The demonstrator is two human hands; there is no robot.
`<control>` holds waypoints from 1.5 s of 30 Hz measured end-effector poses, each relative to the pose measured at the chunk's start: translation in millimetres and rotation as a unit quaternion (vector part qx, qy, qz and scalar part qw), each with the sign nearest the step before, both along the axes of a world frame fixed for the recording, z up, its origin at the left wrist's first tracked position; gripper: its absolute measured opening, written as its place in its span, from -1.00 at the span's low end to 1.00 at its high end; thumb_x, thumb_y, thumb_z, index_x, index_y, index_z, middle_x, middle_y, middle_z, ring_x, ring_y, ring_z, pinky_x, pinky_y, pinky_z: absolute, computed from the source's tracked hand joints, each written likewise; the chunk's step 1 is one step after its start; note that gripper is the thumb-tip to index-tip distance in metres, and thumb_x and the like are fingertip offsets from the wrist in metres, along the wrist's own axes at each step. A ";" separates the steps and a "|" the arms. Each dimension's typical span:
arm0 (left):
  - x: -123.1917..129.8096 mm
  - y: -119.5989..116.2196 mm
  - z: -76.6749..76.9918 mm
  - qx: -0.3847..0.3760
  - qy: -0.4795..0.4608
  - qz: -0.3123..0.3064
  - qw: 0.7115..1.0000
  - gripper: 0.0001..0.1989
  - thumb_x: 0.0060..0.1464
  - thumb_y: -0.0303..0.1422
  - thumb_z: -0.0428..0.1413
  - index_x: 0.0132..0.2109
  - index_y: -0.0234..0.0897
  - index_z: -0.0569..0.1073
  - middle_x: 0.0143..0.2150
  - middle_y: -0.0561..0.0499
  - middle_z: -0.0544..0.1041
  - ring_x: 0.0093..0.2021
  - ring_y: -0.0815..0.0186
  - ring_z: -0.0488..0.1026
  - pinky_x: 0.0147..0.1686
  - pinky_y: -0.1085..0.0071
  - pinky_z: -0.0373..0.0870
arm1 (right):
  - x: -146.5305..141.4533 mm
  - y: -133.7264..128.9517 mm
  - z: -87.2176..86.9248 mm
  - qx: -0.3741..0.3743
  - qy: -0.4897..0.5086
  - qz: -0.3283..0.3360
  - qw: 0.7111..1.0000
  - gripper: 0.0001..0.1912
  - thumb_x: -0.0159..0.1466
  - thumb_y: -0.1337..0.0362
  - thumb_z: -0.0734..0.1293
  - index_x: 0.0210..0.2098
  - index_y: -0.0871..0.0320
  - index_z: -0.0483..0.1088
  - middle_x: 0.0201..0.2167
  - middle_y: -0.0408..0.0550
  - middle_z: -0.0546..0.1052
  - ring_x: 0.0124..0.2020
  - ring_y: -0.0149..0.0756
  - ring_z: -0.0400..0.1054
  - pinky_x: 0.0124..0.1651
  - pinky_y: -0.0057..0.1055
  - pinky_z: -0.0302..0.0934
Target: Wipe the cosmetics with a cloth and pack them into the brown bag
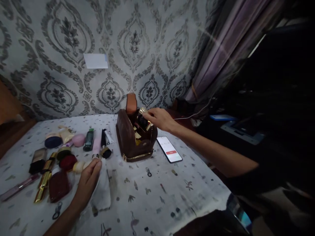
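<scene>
A brown cosmetic bag (pixel 134 151) stands unzipped on the table, with gold-coloured things showing inside. My right hand (pixel 161 118) is at the bag's opening, its fingers closed around a dark perfume bottle (pixel 142 120) with a gold, clear-topped cap. Lower left, my left hand (pixel 90 178) is closed on a thin white cloth (pixel 104 191) that hangs down onto the table. Close to that hand lie a pink tube (pixel 96 144), a dark red bottle (pixel 58 185) and a cream-coloured round item (pixel 78 167).
Several cosmetics cover the left side, among them a green bottle (pixel 89 140), a pink sponge (pixel 78 140), a blue jar (pixel 53 141) and gold tubes (pixel 43 183). A lit phone (pixel 169 150) lies right of the bag. Patterned wallpaper (pixel 135 46) rises behind the table (pixel 147 209).
</scene>
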State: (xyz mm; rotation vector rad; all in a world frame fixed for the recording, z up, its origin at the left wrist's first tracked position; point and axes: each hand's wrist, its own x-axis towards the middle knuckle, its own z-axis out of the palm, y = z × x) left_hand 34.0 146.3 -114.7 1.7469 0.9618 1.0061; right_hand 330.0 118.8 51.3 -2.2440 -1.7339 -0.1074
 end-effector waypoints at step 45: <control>-1.7 2.7 -3.1 -0.036 0.058 -0.074 0.995 -0.56 0.21 0.03 -0.05 -0.41 -0.24 0.29 -0.45 0.10 0.22 -0.40 0.31 0.22 -0.38 0.43 0.18 | 0.2 61.4 -51.1 -0.305 -0.306 0.145 0.890 -0.41 0.26 0.47 0.24 0.29 0.23 0.18 0.26 0.32 0.27 0.07 -0.04 0.43 -0.03 -0.26 0.34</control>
